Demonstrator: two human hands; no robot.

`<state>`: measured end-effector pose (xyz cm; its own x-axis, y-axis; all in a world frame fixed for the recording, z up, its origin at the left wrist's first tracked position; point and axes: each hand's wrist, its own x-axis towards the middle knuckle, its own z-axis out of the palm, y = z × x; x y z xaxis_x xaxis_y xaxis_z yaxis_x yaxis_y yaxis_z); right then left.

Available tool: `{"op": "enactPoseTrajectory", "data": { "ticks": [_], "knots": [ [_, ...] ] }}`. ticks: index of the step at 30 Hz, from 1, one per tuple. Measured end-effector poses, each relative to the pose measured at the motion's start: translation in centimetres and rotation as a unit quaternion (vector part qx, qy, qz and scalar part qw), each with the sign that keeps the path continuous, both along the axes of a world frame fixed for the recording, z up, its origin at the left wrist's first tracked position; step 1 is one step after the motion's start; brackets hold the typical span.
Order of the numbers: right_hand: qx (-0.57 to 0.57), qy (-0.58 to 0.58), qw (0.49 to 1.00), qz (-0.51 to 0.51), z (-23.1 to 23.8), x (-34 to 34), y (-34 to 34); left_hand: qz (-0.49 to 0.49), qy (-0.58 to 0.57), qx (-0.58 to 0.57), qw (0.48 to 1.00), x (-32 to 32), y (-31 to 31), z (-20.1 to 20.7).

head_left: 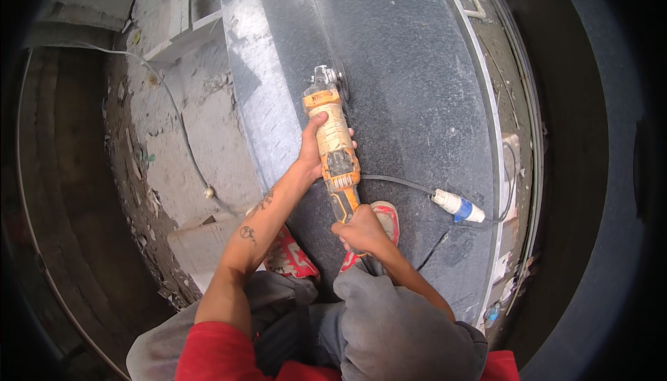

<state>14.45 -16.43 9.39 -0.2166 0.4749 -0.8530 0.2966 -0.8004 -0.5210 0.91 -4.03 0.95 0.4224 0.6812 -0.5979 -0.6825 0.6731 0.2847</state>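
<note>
An orange and black angle grinder [338, 162], its body wrapped in pale tape, points away from me over a dark grey stone slab [424, 89]. My left hand [313, 146] is closed around the taped body, the thumb on top and fingertips showing on the right side. Around the rear handle my right hand [365, 230] is wrapped. The grinder's disc [345, 80] stands on edge at the right of the head, over a thin straight line in the slab. Whether the disc touches the stone I cannot tell.
A blue and white cable connector [457, 206] lies on the slab to the right, its dark cord running behind the grinder. Another grey cable [182, 120] crosses the concrete at left, near a wooden frame [182, 16]. My red and white shoes [292, 254] rest on the slab.
</note>
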Motion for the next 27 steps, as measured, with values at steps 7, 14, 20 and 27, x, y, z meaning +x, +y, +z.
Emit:
{"op": "enactPoseTrajectory", "data": {
  "ticks": [7,14,20,27],
  "knots": [
    [-0.002,0.003,1.000,0.009,0.1,0.2,-0.7,-0.009,0.016,-0.007,1.000,0.0,-0.8,0.0],
    [-0.007,0.003,1.000,-0.003,0.1,0.4,-1.1,-0.011,-0.003,-0.001,1.000,0.0,-0.9,0.0],
    [0.004,0.020,1.000,-0.013,-0.5,0.1,1.7,0.006,-0.050,-0.025,0.998,-0.2,2.0,-0.6],
    [-0.008,0.019,1.000,-0.009,0.0,-0.2,3.0,0.006,-0.046,-0.035,0.998,-0.8,2.9,-1.4]
  ]
}}
